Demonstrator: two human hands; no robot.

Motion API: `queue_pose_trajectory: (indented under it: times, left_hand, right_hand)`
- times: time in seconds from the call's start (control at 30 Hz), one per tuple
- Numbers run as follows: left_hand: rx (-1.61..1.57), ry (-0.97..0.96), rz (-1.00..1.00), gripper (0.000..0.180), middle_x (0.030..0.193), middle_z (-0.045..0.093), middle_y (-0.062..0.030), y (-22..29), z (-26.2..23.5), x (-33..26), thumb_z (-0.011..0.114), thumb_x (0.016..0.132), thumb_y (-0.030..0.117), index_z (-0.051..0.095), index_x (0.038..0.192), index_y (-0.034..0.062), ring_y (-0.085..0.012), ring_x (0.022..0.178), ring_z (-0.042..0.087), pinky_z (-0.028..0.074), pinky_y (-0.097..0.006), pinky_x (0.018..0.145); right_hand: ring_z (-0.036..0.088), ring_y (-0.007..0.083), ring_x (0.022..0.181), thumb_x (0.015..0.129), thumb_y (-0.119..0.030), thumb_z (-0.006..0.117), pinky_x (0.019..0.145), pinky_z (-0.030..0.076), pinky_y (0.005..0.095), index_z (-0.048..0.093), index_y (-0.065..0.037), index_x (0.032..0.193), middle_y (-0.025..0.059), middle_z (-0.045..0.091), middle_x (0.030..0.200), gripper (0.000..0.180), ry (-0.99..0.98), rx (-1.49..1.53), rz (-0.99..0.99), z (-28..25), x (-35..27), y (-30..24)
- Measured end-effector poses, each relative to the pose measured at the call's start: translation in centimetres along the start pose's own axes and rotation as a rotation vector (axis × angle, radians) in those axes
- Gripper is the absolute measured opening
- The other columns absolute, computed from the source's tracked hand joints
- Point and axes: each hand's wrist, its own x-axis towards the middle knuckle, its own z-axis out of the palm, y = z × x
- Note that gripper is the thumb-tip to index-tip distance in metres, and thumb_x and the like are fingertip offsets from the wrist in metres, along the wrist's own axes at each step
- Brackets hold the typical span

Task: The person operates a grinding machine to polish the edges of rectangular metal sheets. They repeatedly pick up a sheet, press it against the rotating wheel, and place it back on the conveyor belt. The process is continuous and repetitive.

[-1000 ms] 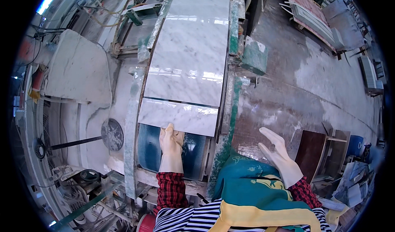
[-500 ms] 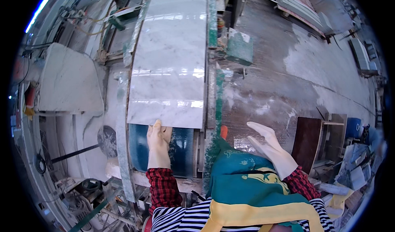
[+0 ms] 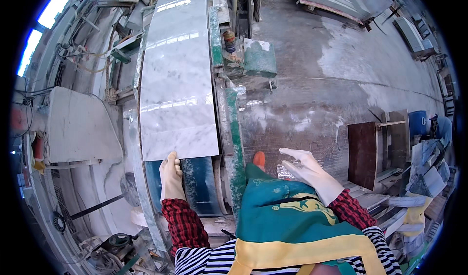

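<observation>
A long white marble slab with grey veins lies on a green conveyor machine and runs away from me. My left hand, in a pale rubber glove, presses its fingertips against the slab's near edge. My right hand, gloved too, hangs free over the wet floor with fingers spread, holding nothing. I wear a green and yellow apron over red plaid sleeves.
A blue conveyor belt shows below the slab's near end. Another grey stone slab lies at the left. The green machine frame runs beside the slab. Dark brown panels and stacked stone pieces stand on the right.
The slab has slid farther along the machine with my left hand following its near edge. My right hand stayed open at the side. The view shifted toward the right.
</observation>
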Motion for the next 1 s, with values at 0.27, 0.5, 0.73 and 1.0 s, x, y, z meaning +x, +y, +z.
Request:
queue_pose_trajectory:
  times: [0.27,0.5,0.73,1.0]
  left_hand:
    - [-0.297,-0.207,0.424,0.036,0.124,0.066,-0.0119,-7.1,-0.3,3.3,0.058,0.102,0.024,0.061,0.126,-0.0026,-0.0215,0.103,0.064,0.052,-0.031,0.092]
    - [0.440,-0.220,0.565,0.036,0.104,0.064,-0.0203,-3.2,8.5,-17.5,0.051,0.103,0.030,0.059,0.119,-0.0018,-0.0327,0.093,0.060,0.048,-0.048,0.085]
    - [0.911,-0.480,0.676,0.063,0.070,0.063,-0.0165,-3.5,12.6,-18.3,0.053,0.100,0.052,0.062,0.082,-0.0080,-0.0286,0.064,0.053,0.047,-0.041,0.064]
    - [0.569,-0.470,0.527,0.028,0.052,0.049,-0.0063,-6.2,11.9,-6.6,0.063,0.099,0.020,0.044,0.085,0.0038,-0.0153,0.037,0.044,0.033,-0.029,0.034]
  right_hand:
    - [0.070,0.0277,0.094,0.095,-0.022,0.064,0.082,0.055,0.0362,0.061,-0.003,0.132,0.0205,0.071,0.116,0.042,0.033,0.146,0.065,-1.5,-2.7,3.9]
    - [0.064,0.0401,0.111,0.095,-0.033,0.062,0.098,0.050,0.0438,0.065,-0.006,0.128,0.0232,0.067,0.119,0.043,0.426,-0.167,0.335,-4.4,-13.4,18.8]
    - [0.067,0.0371,0.106,0.091,-0.024,0.060,0.093,0.053,0.0432,0.069,-0.008,0.119,0.0202,0.070,0.112,0.033,1.042,-0.342,0.751,-8.9,-35.8,25.7]
    - [0.062,0.0397,0.113,0.098,-0.026,0.054,0.099,0.047,0.0459,0.060,-0.001,0.126,0.0246,0.065,0.117,0.039,1.615,-0.528,1.216,-9.3,-57.0,29.4]
